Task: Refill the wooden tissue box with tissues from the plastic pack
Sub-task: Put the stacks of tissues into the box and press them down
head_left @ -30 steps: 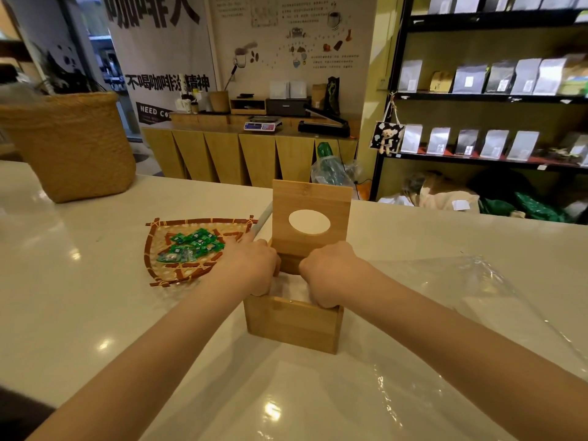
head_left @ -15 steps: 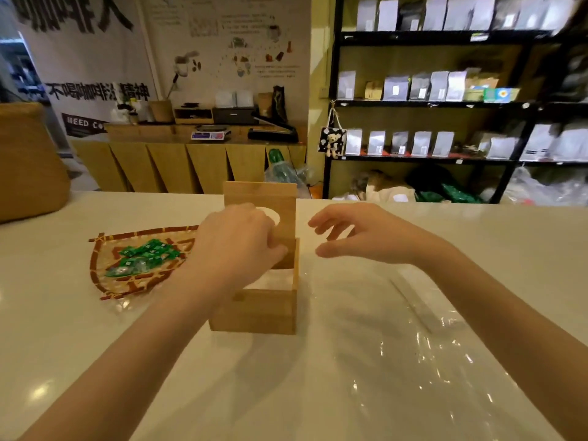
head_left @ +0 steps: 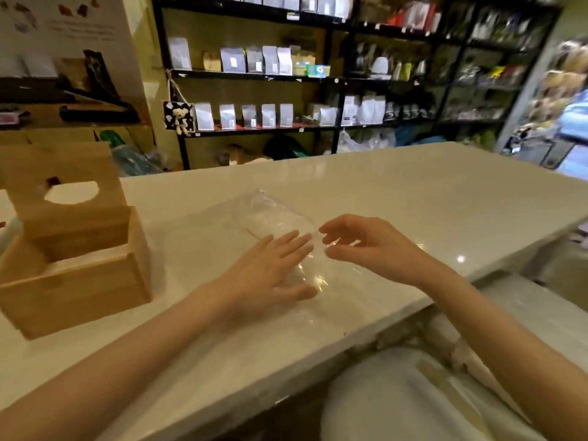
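Holding white tissues: open wooden tissue box (head_left: 76,281)

Both forearms run in bare from the lower corners, no sleeves, watch or rings on the left hand (head_left: 267,268) or right hand (head_left: 369,246). Pale cloth, lower right.

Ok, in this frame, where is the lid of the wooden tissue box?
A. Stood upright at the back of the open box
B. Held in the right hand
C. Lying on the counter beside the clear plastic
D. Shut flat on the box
A: the lid, with its oval cut-out, stands upright at the rear of the open wooden tissue box, while the left hand and right hand are over at the clear plastic pack.
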Available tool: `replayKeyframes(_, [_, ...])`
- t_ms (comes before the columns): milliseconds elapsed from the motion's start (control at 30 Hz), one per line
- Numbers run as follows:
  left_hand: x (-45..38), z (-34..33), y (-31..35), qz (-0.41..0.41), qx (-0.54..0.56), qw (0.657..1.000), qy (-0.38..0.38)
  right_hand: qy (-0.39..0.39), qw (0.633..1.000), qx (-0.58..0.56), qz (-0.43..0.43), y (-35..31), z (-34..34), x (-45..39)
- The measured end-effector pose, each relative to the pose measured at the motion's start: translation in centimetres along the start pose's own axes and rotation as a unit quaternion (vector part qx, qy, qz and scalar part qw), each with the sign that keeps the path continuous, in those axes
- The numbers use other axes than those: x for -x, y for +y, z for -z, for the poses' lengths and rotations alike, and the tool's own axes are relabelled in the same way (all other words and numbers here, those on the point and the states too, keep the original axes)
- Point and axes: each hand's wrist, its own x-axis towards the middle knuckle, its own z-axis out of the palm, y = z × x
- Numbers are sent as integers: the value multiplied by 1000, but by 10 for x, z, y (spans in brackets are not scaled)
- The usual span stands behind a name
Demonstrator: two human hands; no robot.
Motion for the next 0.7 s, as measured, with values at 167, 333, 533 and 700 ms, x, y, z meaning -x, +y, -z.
replayKeyframes(167, [-13,-19,-1,-36,-25,999,-19,26,999,-19,-41,19,0,40])
replayKeyframes(333, [-12,-23,0,-34,-11,999,-8,33,997,-56,-52,30,-14,57])
replayKeyframes(533, [-13,-32,-7,-33,30,997,56,3,999,-41,-19,33,-33,60])
replayKeyframes(700, [-17,-18,-6,-21,139,983,120,-62,996,39,41,32,-43,44])
